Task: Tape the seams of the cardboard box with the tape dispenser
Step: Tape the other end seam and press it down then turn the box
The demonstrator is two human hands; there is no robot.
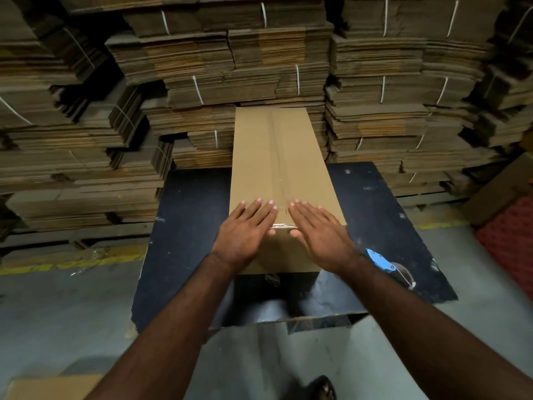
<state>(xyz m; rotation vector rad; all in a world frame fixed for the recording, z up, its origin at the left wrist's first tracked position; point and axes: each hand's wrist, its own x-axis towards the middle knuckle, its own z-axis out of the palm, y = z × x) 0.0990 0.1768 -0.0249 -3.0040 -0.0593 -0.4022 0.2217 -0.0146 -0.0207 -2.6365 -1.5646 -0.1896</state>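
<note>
A long cardboard box (259,157) lies on a black table (187,226), its length running away from me. Clear tape runs along its top centre seam (278,163) and folds over the near edge. My left hand (245,229) lies flat on the box's near end, left of the seam, fingers spread. My right hand (320,229) lies flat to the right of the seam, thumb over the near edge. Neither hand holds anything. A blue tape dispenser (386,265) rests on the table to the right, behind my right forearm.
Bundled stacks of flattened cardboard (86,140) wall in the far side and both flanks. A red mesh object (510,241) sits at the right edge. Grey floor with a yellow line (72,262) lies on the left. A flat cardboard piece (52,386) is at the bottom left.
</note>
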